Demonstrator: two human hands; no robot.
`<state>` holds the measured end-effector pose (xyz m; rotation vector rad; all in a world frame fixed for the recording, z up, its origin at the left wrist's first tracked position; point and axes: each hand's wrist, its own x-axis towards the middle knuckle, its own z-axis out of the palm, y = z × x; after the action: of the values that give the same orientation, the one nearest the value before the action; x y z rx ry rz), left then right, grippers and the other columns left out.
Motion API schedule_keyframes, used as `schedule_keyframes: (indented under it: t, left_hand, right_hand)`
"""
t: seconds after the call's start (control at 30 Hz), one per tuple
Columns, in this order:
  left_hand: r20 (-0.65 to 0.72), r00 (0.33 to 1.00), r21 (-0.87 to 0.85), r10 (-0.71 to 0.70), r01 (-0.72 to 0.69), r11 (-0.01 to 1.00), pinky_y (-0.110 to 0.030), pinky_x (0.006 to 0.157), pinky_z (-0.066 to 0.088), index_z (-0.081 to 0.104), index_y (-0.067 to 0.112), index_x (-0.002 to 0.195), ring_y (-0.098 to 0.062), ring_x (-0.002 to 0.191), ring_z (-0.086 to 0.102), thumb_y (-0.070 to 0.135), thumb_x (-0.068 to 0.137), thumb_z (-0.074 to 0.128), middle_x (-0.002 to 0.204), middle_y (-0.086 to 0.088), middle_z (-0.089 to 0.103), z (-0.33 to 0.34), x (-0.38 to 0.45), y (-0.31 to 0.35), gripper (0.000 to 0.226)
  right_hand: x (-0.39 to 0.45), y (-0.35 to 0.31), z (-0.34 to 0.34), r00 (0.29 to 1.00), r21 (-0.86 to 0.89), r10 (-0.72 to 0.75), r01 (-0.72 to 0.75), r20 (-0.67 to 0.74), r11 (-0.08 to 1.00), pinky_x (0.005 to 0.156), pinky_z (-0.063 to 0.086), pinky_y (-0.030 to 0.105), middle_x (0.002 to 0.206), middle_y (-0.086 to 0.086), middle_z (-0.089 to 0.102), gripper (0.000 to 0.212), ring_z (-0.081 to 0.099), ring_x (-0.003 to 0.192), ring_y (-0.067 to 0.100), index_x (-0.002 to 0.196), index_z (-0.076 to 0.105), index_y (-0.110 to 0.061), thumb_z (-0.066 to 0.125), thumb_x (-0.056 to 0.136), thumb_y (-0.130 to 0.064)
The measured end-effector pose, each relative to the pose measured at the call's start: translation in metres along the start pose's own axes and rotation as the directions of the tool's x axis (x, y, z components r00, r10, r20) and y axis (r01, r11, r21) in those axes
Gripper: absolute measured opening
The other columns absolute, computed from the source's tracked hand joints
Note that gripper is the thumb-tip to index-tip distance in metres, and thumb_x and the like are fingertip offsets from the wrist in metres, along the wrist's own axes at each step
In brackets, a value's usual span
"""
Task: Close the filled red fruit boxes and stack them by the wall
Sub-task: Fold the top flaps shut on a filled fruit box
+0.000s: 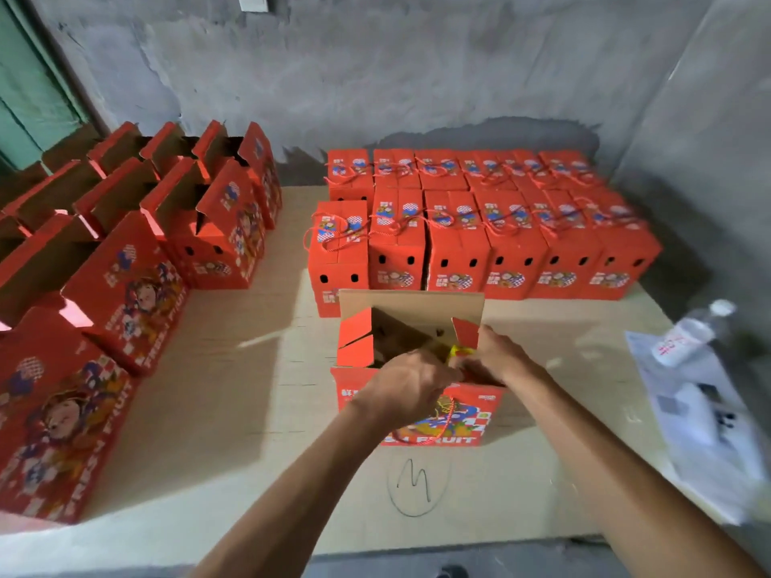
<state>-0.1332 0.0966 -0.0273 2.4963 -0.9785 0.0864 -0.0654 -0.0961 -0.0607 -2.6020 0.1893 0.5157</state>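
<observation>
Both hands meet over the open red fruit box (421,410) on the cardboard sheet (250,390): the left hand (400,390) curls its fingers around the near flap's edge, the right hand (492,356) pinches a flap beside it. Closed boxes (479,227) sit by the wall (417,77).

A cardboard sheet (233,394) covers the floor, bearing closed red boxes (492,244) by the wall, open red boxes (125,294) at left, one open box (421,410) centre, a water bottle (688,333) and papers (705,415) at right.
</observation>
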Motion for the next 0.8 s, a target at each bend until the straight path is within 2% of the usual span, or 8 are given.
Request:
schedule_keyframes:
  t: [0.1, 0.23, 0.33, 0.47, 0.53, 0.67, 0.73, 0.8]
  left_hand:
    - [0.011, 1.0, 0.037, -0.004, 0.003, 0.999, -0.032, 0.054, 0.031, 0.068, 0.008, 0.094, -0.035, 0.068, 0.052, -0.003, 0.093, 0.055, 0.074, -0.01, 0.054, 0.024, 0.01, 0.02, 0.017]
    - [0.022, 0.989, 0.049, -0.149, 0.148, 0.988, -0.04, 0.068, 0.055, 0.069, 0.023, 0.113, -0.029, 0.086, 0.064, 0.016, 0.102, 0.051, 0.098, -0.003, 0.071, 0.041, 0.016, 0.032, 0.022]
    - [0.121, 0.975, -0.053, -0.188, 0.195, 0.979, -0.037, 0.074, 0.057, 0.074, 0.03, 0.114, -0.021, 0.089, 0.068, 0.033, 0.099, 0.061, 0.102, 0.005, 0.075, 0.047, 0.014, 0.029, 0.02]
    - [0.227, 0.924, -0.266, -0.307, 0.362, 0.893, -0.024, 0.057, 0.053, 0.062, 0.025, 0.109, -0.006, 0.064, 0.059, 0.028, 0.108, 0.043, 0.075, 0.012, 0.065, 0.038, 0.01, 0.019, 0.019]
    - [0.271, 0.825, -0.273, -0.495, 0.559, 0.783, -0.035, 0.078, 0.059, 0.056, 0.033, 0.1, -0.004, 0.071, 0.058, 0.04, 0.109, 0.034, 0.082, 0.015, 0.062, 0.038, 0.008, 0.006, 0.025]
    - [0.126, 0.745, -0.119, -0.655, 0.667, 0.735, -0.044, 0.102, 0.047, 0.061, 0.012, 0.122, -0.031, 0.116, 0.06, 0.028, 0.103, 0.053, 0.127, -0.01, 0.065, 0.054, -0.007, -0.022, 0.027]
    - [-0.114, 0.697, -0.176, -0.708, 0.688, 0.705, -0.049, 0.099, 0.044, 0.053, 0.003, 0.114, -0.038, 0.114, 0.052, 0.009, 0.096, 0.051, 0.121, -0.018, 0.057, 0.061, -0.017, -0.028, 0.019]
    - [-0.253, 0.609, -0.245, -0.752, 0.711, 0.659, -0.052, 0.098, 0.041, 0.047, 0.001, 0.11, -0.038, 0.108, 0.046, -0.001, 0.088, 0.05, 0.114, -0.02, 0.049, 0.067, -0.024, -0.029, 0.022]
  right_hand:
    - [-0.008, 0.029, 0.0, 0.993, 0.023, 0.028, -0.025, -0.117, 0.999, 0.083, 0.047, 0.036, 0.123, 0.008, 0.067, 0.067, 0.065, 0.108, 0.032, 0.131, 0.051, -0.019, 0.077, 0.082, -0.057]
    - [-0.004, 0.059, 0.0, 0.978, 0.064, 0.045, -0.033, -0.205, 0.997, 0.081, 0.04, 0.034, 0.126, 0.003, 0.068, 0.058, 0.063, 0.104, 0.031, 0.136, 0.057, -0.031, 0.053, 0.091, -0.067]
    - [0.0, 0.058, -0.004, 0.976, 0.075, 0.068, -0.053, -0.207, 0.996, 0.075, 0.04, 0.035, 0.101, 0.005, 0.067, 0.041, 0.055, 0.076, 0.022, 0.111, 0.067, -0.03, 0.04, 0.096, -0.057]
    - [0.0, 0.058, -0.023, 0.971, -0.073, 0.007, -0.025, -0.24, 0.997, 0.068, 0.044, 0.032, 0.089, 0.004, 0.065, 0.023, 0.06, 0.076, 0.025, 0.089, 0.063, -0.021, 0.049, 0.098, -0.037]
    - [0.0, 0.056, -0.033, 0.943, -0.269, -0.065, -0.027, -0.327, 0.963, 0.069, 0.043, 0.031, 0.093, 0.003, 0.07, 0.011, 0.063, 0.082, 0.027, 0.093, 0.065, -0.019, 0.061, 0.095, -0.029]
    - [-0.002, 0.046, -0.028, 0.905, -0.641, -0.16, -0.147, -0.395, 0.754, 0.108, 0.036, 0.045, 0.104, 0.002, 0.074, 0.012, 0.064, 0.105, 0.027, 0.101, 0.072, -0.022, 0.066, 0.091, -0.018]
    - [0.005, 0.055, -0.015, 0.881, -0.706, -0.295, -0.059, -0.369, 0.705, 0.124, 0.018, 0.051, 0.113, 0.004, 0.072, 0.023, 0.061, 0.113, 0.026, 0.113, 0.072, -0.019, 0.064, 0.092, -0.014]
    - [0.007, 0.066, 0.0, 0.874, -0.672, -0.362, 0.056, -0.325, 0.739, 0.123, 0.023, 0.045, 0.129, 0.004, 0.067, 0.038, 0.058, 0.12, 0.026, 0.129, 0.065, -0.017, 0.06, 0.092, -0.012]
